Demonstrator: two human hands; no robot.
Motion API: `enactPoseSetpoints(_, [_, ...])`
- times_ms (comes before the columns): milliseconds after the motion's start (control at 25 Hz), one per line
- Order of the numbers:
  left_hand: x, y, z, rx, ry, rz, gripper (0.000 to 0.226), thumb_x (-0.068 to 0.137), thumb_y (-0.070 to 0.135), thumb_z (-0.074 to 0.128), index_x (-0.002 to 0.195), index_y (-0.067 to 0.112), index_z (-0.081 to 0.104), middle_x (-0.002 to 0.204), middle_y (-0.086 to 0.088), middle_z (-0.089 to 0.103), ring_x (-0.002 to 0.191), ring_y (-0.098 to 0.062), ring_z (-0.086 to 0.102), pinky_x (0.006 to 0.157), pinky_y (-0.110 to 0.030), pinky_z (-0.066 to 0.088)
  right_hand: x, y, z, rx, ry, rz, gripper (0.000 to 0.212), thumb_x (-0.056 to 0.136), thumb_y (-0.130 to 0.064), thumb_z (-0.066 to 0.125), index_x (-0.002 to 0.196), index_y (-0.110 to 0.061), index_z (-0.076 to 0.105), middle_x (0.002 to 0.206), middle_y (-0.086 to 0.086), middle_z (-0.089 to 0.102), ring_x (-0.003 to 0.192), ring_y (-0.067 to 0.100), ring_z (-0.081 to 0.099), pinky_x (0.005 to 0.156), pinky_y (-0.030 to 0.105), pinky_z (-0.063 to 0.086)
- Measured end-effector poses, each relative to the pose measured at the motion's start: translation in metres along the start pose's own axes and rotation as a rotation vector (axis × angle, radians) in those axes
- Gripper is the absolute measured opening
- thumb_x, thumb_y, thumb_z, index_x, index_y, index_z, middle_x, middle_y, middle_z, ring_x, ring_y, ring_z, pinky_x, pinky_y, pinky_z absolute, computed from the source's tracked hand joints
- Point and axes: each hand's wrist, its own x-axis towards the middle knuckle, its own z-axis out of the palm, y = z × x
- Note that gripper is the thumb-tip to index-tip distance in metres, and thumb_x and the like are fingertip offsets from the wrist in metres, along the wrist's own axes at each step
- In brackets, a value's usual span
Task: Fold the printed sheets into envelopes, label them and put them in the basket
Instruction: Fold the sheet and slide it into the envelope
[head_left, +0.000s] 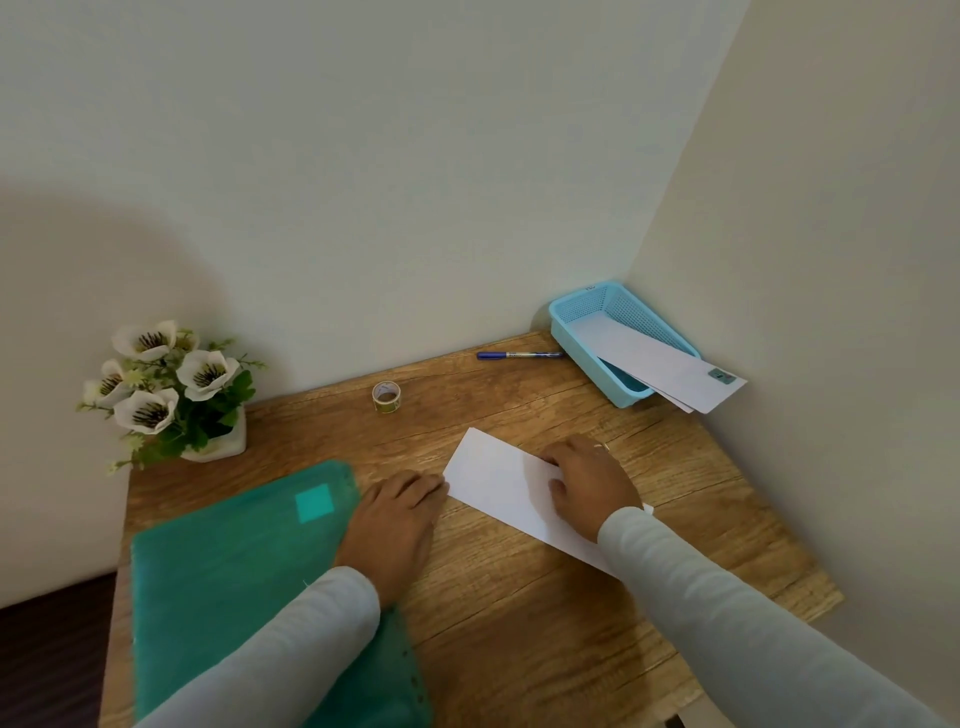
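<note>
My R hand presses flat on the sheet, L hand at its left end, fingers released on both, sheet's long axis diagonal, basket at surface's far-right corner, nearer R.

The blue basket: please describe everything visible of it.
The basket is light blue, looks like plastic, and is rectangular, with mesh walls and a solid rim. It stands upright in the far right corner of the wooden table. White folded envelopes lie in it and stick out over its near end; the top one bears a small label. A blue pen lies just left of it.
</note>
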Motion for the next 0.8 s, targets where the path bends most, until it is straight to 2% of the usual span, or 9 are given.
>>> enactPoseSetpoints(80, [-0.004,-0.003,0.005,-0.030,0.020,-0.009,0.041,0.094,0.020,0.064,0.135,0.018,0.066,0.137,0.004,0.064,0.126,-0.024,0.057,0.103,-0.047,0.048,-0.001,-0.021,0.005,-0.152,0.010,-0.166,0.054,0.094,-0.026,0.069,0.145,-0.024,0.052,0.149,0.001,0.048,0.135,0.027,0.046,0.116,0.044,0.041])
enactPoseSetpoints(200, [-0.007,-0.003,0.010,-0.034,0.016,-0.027,0.044,0.098,0.031,0.043,0.135,0.022,0.065,0.136,0.006,0.064,0.127,-0.021,0.055,0.105,-0.045,0.045,-0.006,-0.054,0.023,-0.116,-0.096,-0.372,0.061,0.094,-0.030,0.068,0.150,-0.021,0.045,0.156,0.003,0.041,0.141,0.030,0.039,0.118,0.045,0.035])
enactPoseSetpoints(360, [-0.004,-0.003,0.009,-0.035,-0.030,-0.049,0.045,0.097,0.033,0.043,0.135,0.024,0.064,0.136,0.006,0.064,0.128,-0.020,0.055,0.107,-0.043,0.041,0.007,-0.067,0.033,-0.244,-0.088,-0.492,0.071,0.092,-0.023,0.070,0.153,-0.022,0.035,0.158,0.004,0.037,0.138,0.032,0.040,0.115,0.048,0.038])
enactPoseSetpoints(520, [-0.003,0.001,0.006,-0.055,-0.093,-0.103,0.044,0.098,0.026,0.052,0.140,0.023,0.061,0.142,0.005,0.060,0.134,-0.022,0.051,0.112,-0.044,0.036,0.032,-0.057,0.017,-0.303,-0.100,-0.387,0.084,0.085,-0.018,0.073,0.157,-0.022,0.030,0.157,0.003,0.035,0.136,0.033,0.040,0.112,0.047,0.040])
enactPoseSetpoints(640, [0.013,0.006,0.002,-0.051,-0.153,-0.121,0.048,0.101,0.026,0.044,0.149,0.023,0.050,0.151,0.004,0.051,0.141,-0.022,0.041,0.118,-0.043,0.029,0.040,-0.055,0.010,-0.226,-0.143,-0.307,0.083,0.085,-0.015,0.072,0.156,-0.027,0.030,0.155,0.005,0.038,0.137,0.034,0.039,0.109,0.046,0.044])
enactPoseSetpoints(800, [0.041,0.016,0.002,-0.025,-0.179,-0.151,0.052,0.102,0.027,0.041,0.154,0.024,0.039,0.157,0.003,0.041,0.143,-0.021,0.034,0.120,-0.042,0.025,0.041,-0.056,0.013,-0.280,-0.160,-0.329,0.086,0.087,-0.021,0.074,0.158,-0.024,0.027,0.158,0.005,0.037,0.139,0.034,0.038,0.113,0.046,0.043])
